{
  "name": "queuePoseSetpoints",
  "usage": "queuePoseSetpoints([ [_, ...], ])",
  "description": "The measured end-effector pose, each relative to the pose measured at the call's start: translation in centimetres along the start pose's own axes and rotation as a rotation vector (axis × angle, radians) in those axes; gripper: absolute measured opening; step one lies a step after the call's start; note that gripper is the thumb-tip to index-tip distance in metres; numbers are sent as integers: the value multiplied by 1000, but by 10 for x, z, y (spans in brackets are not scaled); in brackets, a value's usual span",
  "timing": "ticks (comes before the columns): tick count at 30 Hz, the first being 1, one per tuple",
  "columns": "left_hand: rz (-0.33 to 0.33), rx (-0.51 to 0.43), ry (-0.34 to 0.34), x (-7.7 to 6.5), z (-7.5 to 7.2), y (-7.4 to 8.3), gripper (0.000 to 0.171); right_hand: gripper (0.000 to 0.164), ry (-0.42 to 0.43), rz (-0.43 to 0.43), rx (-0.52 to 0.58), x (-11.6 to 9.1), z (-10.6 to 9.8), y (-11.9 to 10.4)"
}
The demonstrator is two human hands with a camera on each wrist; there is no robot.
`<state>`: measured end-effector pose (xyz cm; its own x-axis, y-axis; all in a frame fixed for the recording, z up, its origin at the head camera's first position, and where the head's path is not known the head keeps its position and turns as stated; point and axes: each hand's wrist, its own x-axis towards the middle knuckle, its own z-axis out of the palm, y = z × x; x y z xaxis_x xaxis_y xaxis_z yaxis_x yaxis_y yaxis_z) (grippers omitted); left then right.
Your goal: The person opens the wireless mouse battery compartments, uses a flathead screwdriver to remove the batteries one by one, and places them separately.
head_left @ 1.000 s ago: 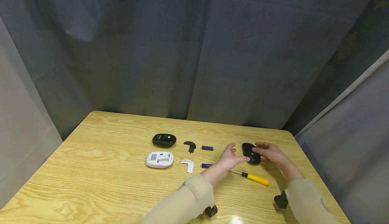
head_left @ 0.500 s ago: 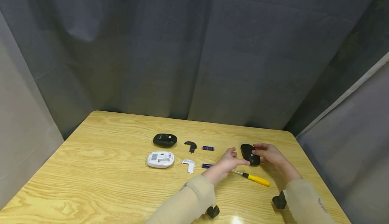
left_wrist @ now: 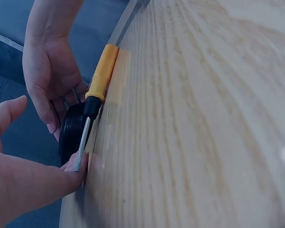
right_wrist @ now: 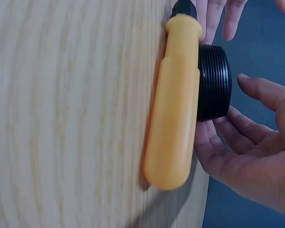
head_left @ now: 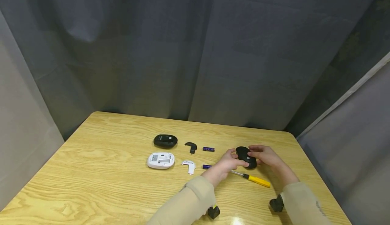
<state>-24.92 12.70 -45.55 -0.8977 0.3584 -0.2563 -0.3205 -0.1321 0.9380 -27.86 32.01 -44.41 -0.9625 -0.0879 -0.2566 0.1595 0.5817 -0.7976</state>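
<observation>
A black computer mouse point(head_left: 245, 156) lies on the table between my two hands. My right hand point(head_left: 268, 155) is at its right side. In the right wrist view the fingers touch the mouse point(right_wrist: 214, 83) low down, while the thumb stands a little off its top. My left hand point(head_left: 225, 164) is at its left, the thumb reaching to the mouse's near edge and another finger raised, as the left wrist view shows. Nearer to me lies a screwdriver point(head_left: 257, 180) with a yellow handle, its shaft partly behind the left hand.
Left of my hands, a second black mouse point(head_left: 165, 141) stands behind an upturned white mouse point(head_left: 160, 160) with its battery slot bare. Beside them lie a black battery cover point(head_left: 191, 146), a white battery cover point(head_left: 190, 166), a purple battery point(head_left: 208, 149) and another battery point(head_left: 207, 166).
The black mouse between my hands has slid left and slightly nearer, and the right hand has moved left along with it. The left hand has barely moved.
</observation>
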Motion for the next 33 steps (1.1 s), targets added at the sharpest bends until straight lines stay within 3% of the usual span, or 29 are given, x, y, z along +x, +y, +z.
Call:
queuePoseSetpoints([
  [15,40,-81,33,-1,-1,5,80,57,7,-25,26,-3,5,-13],
  [33,123,-71,142,-22,-3,37,69,61,47,-139,167,-24,3,-46],
])
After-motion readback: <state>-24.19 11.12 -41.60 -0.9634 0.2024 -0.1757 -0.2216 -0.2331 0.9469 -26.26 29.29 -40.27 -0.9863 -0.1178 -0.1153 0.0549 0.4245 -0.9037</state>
